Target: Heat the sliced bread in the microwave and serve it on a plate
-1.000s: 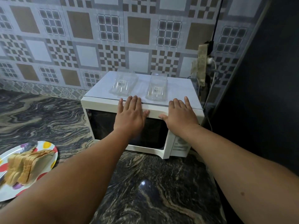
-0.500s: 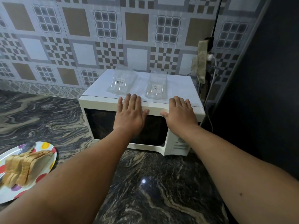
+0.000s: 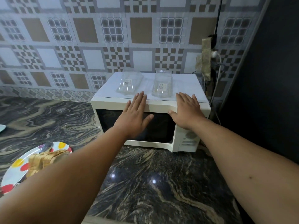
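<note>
A white microwave [image 3: 186, 139] stands at the back of the counter with its dark door closed. My left hand [image 3: 134, 117] lies flat on the door's upper part, fingers apart, holding nothing. My right hand [image 3: 187, 110] rests flat on the top front edge near the control panel, fingers spread. At the lower left a plate with coloured dots [image 3: 16, 165] carries a stack of sliced bread [image 3: 43, 160], partly hidden behind my left forearm.
Two clear plastic containers [image 3: 129, 83] [image 3: 162, 84] lie on top of the microwave. A power strip with cables [image 3: 207, 59] hangs on the tiled wall to the right. A dark panel [image 3: 267, 78] closes off the right side. The marbled counter [image 3: 153, 183] stretches in front.
The view has shifted slightly. My left hand has slid a little up the door, its fingertips reaching the top edge. Both hands stay flat on the microwave.
</note>
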